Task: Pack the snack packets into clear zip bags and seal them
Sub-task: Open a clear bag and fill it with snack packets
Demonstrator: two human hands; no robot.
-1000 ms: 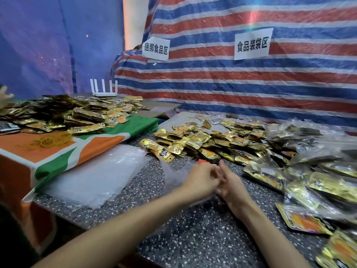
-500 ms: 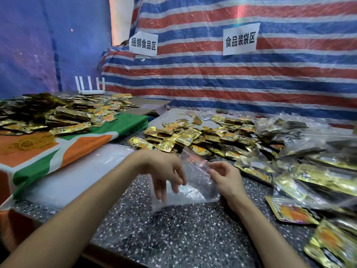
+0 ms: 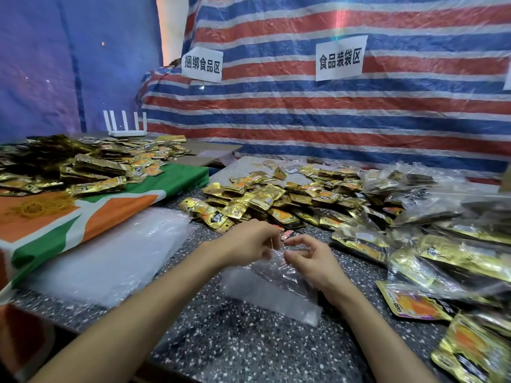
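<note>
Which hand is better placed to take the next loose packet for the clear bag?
Probably the left hand: loose gold packets lie just beyond it. Both hands pinch the clear bag, but the right hand has mostly filled bags beside it.

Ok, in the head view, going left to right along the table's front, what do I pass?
Rubber bands → stack of empty clear bags → left hand → right hand, both pinching one zip bag → packed bags.

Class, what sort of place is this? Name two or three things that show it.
Probably a makeshift snack-packing station: paper signs on a striped tarpaulin, gold snack packets heaped on the table, and the left hand and right hand pinching a clear zip bag.
</note>
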